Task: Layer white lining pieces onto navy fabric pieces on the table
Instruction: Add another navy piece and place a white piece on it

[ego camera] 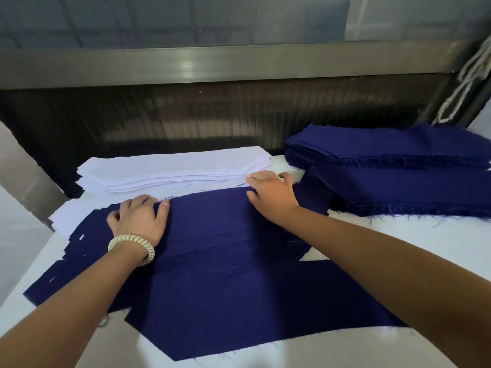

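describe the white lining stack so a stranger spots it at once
Start at the table, then its far edge below the metal rail. The white stack lies far left, just beyond the left hand. The other stack, far right, is navy.

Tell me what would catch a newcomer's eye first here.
The big navy cloth spread across the middle of the white table stands out, with the left hand and right hand both on its far edge. Behind them lies a stack of white pieces, and at the right a thick pile of navy pieces.
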Motion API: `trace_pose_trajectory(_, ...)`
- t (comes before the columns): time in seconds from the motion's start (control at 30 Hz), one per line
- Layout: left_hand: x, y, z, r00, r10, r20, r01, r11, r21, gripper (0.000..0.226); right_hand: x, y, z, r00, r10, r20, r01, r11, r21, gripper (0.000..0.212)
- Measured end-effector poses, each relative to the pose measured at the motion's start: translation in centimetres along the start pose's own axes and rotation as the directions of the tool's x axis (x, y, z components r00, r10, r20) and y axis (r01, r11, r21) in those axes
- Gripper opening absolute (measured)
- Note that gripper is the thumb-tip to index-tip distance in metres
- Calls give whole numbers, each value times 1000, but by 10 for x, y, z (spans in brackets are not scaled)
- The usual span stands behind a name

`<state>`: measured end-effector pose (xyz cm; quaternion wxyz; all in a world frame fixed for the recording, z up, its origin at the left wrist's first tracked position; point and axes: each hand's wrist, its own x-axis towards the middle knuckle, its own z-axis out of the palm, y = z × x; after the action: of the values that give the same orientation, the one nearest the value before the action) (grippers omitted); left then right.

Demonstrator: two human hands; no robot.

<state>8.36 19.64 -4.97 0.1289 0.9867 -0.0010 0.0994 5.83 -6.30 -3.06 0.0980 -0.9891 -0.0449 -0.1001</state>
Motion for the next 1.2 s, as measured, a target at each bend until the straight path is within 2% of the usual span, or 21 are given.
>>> trace_pose_trajectory(0.1,-2,-2,-1,990,1,-141,-17,994,-107,41,-3,1,-6,971,-64,-232,85,993,81,26)
trace_pose_trajectory(0.17,-2,-3,-5,979,-8,-203,-26,986,-162,38,-4,2,-13,942,-77,-327,129,982,139,32)
trace_pose_trajectory(0.27,0,-5,-13,967,-8,-255,-57,968,-246,32,-4,4,-19,947,-63,-316,137,967,217,13)
trace_pose_trajectory(0.4,-3,-8,-25,946,44,-320,-140,949,-283,20,-4,0,-25,965,-31,-260,95,967,237,35)
trace_pose_trajectory(0.5,-7,-9,-32,935,51,-350,-164,939,-301,4,-5,4,-26,976,-65,-206,102,979,174,27)
trace_pose_trajectory(0.63,-7,-8,-39,936,70,-344,-179,938,-298,7,-10,5,-31,976,-16,-217,65,973,222,20)
trace_pose_trajectory(0.73,-8,-7,-42,918,116,-380,-219,946,-239,29,-13,5,-40,956,29,-293,51,964,261,16)
trace_pose_trajectory(0.87,-8,-5,-50,903,159,-399,-243,955,-170,23,-16,10,-54,912,71,-403,81,935,347,16)
trace_pose_trajectory(0.97,-13,-2,-59,897,160,-413,-236,961,-140,18,-23,18,-63,925,50,-376,121,901,418,13)
trace_pose_trajectory(1.07,-22,-3,-64,886,221,-407,-246,969,-9,8,-37,34,-72,966,10,-257,122,863,490,10)
trace_pose_trajectory(1.2,-33,-8,-70,907,304,-290,-300,952,60,25,-63,68,-86,996,2,-94,48,850,525,12)
